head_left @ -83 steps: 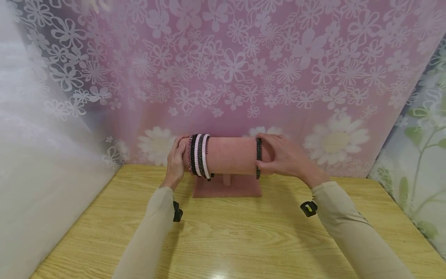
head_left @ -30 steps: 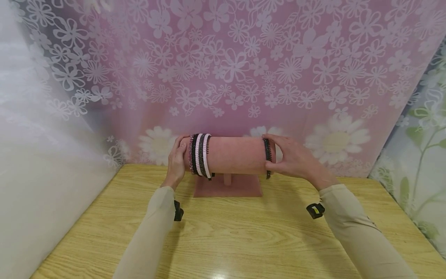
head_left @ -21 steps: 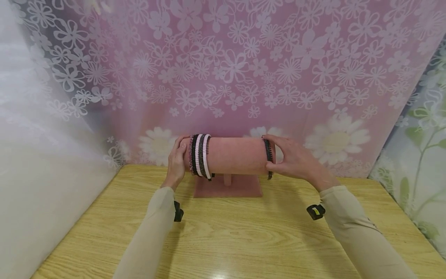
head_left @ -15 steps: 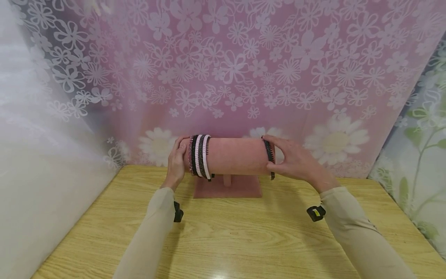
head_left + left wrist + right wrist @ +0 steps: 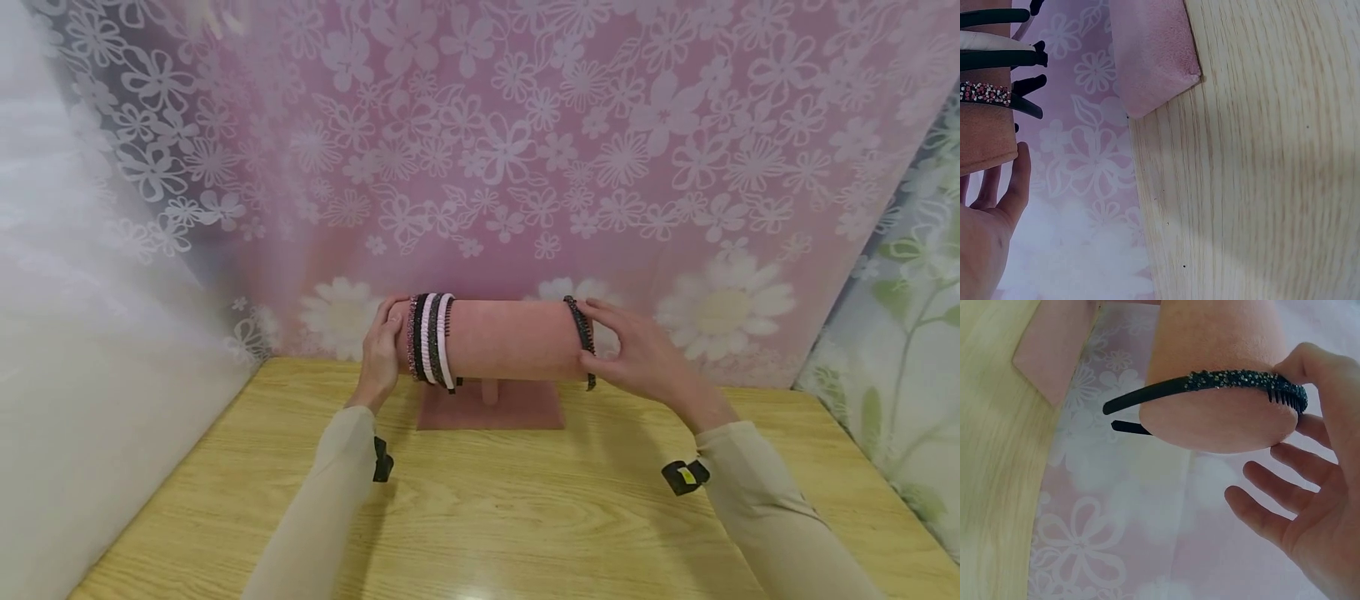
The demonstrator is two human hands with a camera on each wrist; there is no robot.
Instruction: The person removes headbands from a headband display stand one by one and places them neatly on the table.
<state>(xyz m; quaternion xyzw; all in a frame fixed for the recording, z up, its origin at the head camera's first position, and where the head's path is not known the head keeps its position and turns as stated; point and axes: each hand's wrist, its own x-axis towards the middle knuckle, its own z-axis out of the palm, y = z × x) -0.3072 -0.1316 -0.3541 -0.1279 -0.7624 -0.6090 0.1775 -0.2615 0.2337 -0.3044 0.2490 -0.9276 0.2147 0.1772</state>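
Note:
A pink velvet headband display stand (image 5: 510, 340), a padded roll on a post and flat base, stands on the table. My left hand (image 5: 379, 358) grips the roll's left end; one fingertip touches the end's rim in the left wrist view. At the right end, my right hand (image 5: 637, 354) pinches a black glittery headband (image 5: 1235, 379) between thumb and fingers. This headband sits slanted around the roll's edge, its two tips sticking out past the roll in the right wrist view. Beside my left hand, several headbands (image 5: 431, 340), pink, black and white, sit side by side on the roll.
The wood-grain table (image 5: 480, 500) stretches in front of the stand's base (image 5: 489, 408). A pink flowered curtain (image 5: 495, 167) hangs close behind the roll. Pale sheeting (image 5: 97, 350) borders the left side, and a leaf-patterned cloth (image 5: 892, 367) the right.
My right hand has slid the black glittery headband rightward along the roll to its end. That headband now leans more, its lower part further right. My left hand has kept its place.

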